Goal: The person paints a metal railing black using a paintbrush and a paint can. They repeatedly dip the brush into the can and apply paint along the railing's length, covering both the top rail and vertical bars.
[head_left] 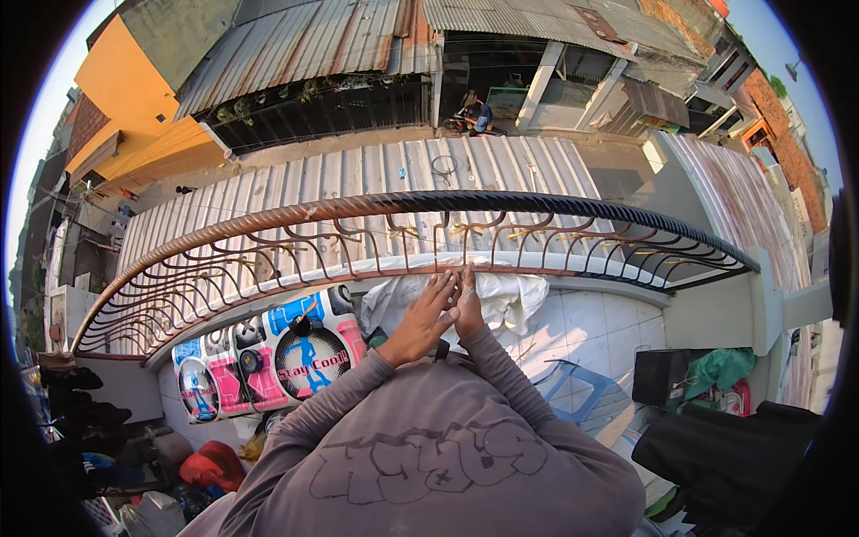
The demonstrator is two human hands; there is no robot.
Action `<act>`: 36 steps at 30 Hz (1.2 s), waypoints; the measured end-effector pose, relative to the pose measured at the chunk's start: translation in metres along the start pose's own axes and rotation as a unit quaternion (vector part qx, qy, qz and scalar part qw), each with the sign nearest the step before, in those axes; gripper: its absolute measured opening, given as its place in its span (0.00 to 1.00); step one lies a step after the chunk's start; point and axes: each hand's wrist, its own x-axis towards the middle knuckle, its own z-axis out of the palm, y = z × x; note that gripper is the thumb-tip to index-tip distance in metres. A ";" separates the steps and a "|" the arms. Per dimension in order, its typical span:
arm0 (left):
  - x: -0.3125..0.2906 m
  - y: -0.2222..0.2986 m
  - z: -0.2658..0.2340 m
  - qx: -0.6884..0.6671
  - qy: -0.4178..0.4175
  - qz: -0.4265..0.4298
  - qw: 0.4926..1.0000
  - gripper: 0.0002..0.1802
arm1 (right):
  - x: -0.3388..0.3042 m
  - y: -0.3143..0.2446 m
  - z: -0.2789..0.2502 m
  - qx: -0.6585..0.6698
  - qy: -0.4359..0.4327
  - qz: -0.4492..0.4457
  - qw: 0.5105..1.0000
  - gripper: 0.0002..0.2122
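Observation:
My left hand [420, 318] reaches in with its fingers stretched toward my other hand. Beside it, my right hand [468, 307] points upward with straight fingers, its palm turned to the left. The two hands meet at the fingertips and palm edge, and no object shows between them. Just beyond them runs the low bar of a curved metal railing [344, 209], reddish brown on the left and black on the right, with bent bars below a twisted top rail. A white cloth [519, 300] lies behind my hands at the railing's foot.
Speaker-like panels [309, 353] in pink, blue and white stand at left. A blue plastic frame [582, 389], a black box [660, 376] and a green bag [721, 369] are at right. A red rounded item [212, 465] sits lower left. Below the railing spreads a corrugated roof [358, 170].

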 end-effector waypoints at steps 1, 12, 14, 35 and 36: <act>-0.002 0.000 0.003 0.041 -0.023 -0.009 0.999 0.39 | 0.007 -0.004 -0.003 0.039 -0.005 0.000 0.999 0.28; 0.002 -0.024 -0.008 -0.515 0.183 -0.132 0.827 0.29 | -0.019 -0.013 0.026 -0.392 -0.151 -0.215 0.882 0.39; 0.001 -0.030 -0.009 -0.551 0.196 -0.107 0.804 0.25 | -0.023 -0.010 0.031 -0.504 -0.161 -0.265 0.806 0.37; 0.002 -0.014 0.010 -0.559 0.216 -0.074 0.798 0.22 | -0.020 -0.019 0.047 -0.555 -0.084 -0.269 0.782 0.40; 0.002 -0.017 0.006 -0.552 0.226 -0.095 0.797 0.21 | -0.021 -0.019 0.049 -0.569 -0.097 -0.279 0.767 0.40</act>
